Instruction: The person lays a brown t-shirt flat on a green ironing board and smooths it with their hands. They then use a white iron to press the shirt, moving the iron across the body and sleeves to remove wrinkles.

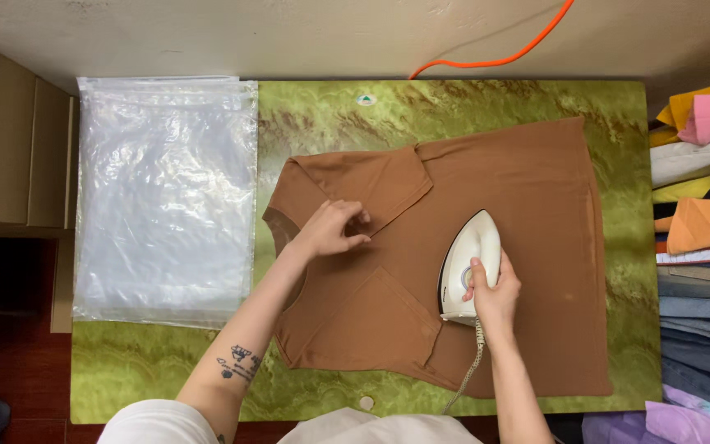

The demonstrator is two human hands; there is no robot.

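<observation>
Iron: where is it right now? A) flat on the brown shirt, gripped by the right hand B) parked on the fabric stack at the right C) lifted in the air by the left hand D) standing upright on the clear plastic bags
A: the white iron lies soleplate down on the brown shirt, with the right hand closed around its handle; the left hand presses the folded sleeve.

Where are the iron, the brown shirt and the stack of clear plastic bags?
iron (474,251): head view, on its white top, ahead of the gripping hand.
brown shirt (527,205): head view, on the flat body panel.
stack of clear plastic bags (166,197): head view, on the top bag's middle.
</observation>
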